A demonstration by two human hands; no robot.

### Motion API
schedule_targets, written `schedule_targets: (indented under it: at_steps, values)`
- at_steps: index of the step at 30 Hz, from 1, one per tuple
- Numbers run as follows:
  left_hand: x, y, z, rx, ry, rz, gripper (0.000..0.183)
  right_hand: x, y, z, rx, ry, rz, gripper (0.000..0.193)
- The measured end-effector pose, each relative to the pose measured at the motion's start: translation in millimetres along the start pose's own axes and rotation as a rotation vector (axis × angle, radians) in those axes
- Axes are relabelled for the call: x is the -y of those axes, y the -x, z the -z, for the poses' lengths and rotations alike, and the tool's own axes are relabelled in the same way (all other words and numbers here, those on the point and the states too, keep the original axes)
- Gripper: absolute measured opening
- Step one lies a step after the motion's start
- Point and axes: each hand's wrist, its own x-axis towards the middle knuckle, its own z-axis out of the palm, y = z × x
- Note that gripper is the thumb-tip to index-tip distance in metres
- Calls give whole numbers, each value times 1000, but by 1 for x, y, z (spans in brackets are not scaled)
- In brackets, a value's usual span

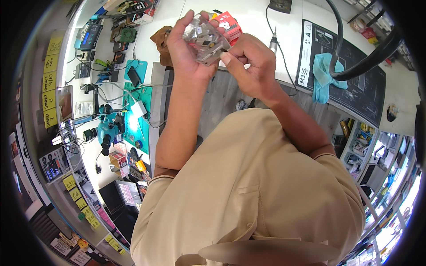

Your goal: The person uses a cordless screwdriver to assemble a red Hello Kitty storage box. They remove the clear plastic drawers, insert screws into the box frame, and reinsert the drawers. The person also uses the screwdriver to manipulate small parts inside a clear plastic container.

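Note:
My left hand [186, 60] is wrapped around a see-through plastic device [203, 37], palm up, above the white bench's front edge. Small inner parts show through its clear shell. At the device's lower right corner, my right hand [254, 62] is closed, with thumb and forefinger pinched together against the edge. Whatever lies between those fingertips is too small to make out. Just behind the device sits a red box [228, 25], partly hidden by it.
A brown cloth or pouch [161, 45] lies left of my left hand. To the right are a pen-shaped tool [273, 43] with a cord, a black work mat [361, 91], a light blue cloth [325, 76] and a thick black hose [340, 35]. A teal microscope [109, 126] stands at left.

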Motion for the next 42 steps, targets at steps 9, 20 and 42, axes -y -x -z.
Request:
schedule_targets:
  at_steps: [9, 20, 42]
  values:
    - [5, -34, 6, -145, 94, -226, 27, 14, 25, -2, 116, 136, -38, 21]
    - [-61, -28, 28, 94, 189, -208, 29, -57, 48, 34, 356, -280, -949, 34]
    - [-81, 66, -52, 302, 133, -344, 79, 71, -64, -12, 157, -520, -516, 21]
